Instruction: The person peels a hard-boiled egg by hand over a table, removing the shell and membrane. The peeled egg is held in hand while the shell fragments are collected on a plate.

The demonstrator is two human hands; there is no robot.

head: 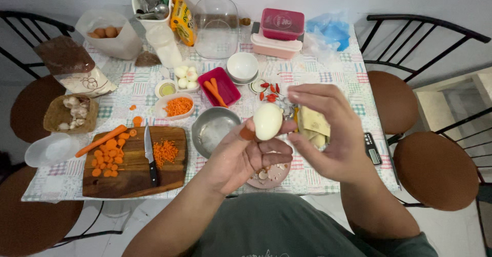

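While over the table (328, 70), peeled egg (267, 121) in both hands.

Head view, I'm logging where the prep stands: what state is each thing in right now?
Egg: peeled, held in left hand and right hand.
Small plate: holds shell bits.
Carrot: partly sliced, on the cutting board.
Knife: lying flat on the board.
Metal bowl: upright; contents unclear.
Pink container: lid on.
Clear tub: empty.
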